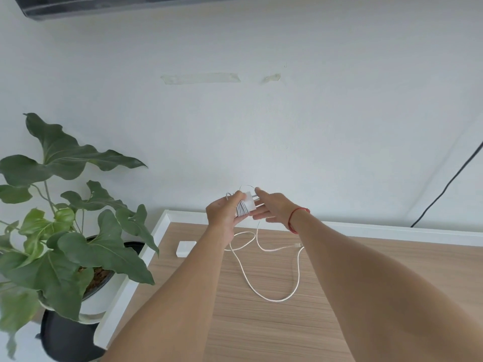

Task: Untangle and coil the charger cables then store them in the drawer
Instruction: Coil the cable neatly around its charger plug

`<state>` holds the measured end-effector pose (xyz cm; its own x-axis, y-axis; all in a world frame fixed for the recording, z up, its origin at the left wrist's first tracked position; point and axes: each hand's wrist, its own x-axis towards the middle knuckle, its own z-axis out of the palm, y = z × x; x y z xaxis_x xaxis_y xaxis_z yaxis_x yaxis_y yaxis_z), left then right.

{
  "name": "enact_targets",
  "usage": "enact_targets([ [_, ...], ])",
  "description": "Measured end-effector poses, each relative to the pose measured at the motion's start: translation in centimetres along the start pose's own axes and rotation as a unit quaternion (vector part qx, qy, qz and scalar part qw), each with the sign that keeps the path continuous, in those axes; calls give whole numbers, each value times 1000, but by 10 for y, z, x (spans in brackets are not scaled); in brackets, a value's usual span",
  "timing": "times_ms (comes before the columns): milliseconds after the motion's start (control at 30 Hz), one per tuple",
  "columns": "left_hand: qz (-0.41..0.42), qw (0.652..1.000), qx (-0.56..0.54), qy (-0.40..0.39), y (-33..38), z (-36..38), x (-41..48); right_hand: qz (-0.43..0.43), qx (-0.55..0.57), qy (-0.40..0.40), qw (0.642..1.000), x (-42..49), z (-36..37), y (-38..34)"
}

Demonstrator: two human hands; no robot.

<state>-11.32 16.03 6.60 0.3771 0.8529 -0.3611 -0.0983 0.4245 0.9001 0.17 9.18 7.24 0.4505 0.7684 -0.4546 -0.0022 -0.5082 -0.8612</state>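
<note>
You're mid-coil: your left hand (224, 211) grips the charger brick (247, 203), wraps already round it, above the bench's (261, 335) far edge. Your right hand (273, 207) sits alongside, fingers nearly straight. Next, wind in the loose cable (274, 299) trailing over the bench.
</note>
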Motion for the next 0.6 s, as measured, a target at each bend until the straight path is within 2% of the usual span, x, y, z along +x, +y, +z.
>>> enact_targets([
  [100, 5, 999, 24, -33, 4, 1, -1, -67, 35, 151, 986, 12, 1, 4],
  [167, 9, 998, 39, -54, 7, 1, -2, -98, 67, 203, 972, 15, -3, 1],
  [300, 14, 994, 56, -88, 12, 0, -4, -120, 75, 134, 981, 8, -10, -12],
  [400, 13, 995, -16, -94, 21, 2, -6, -81, 96, 66, 990, 1, -8, -12],
  [500, 15, 993, -70, -95, 28, 5, -6, -79, 114, 79, 987, -1, 2, -8],
  [600, 26, 996, -54, -69, 28, 4, -5, -86, 100, 83, 988, -2, 16, -8],
])
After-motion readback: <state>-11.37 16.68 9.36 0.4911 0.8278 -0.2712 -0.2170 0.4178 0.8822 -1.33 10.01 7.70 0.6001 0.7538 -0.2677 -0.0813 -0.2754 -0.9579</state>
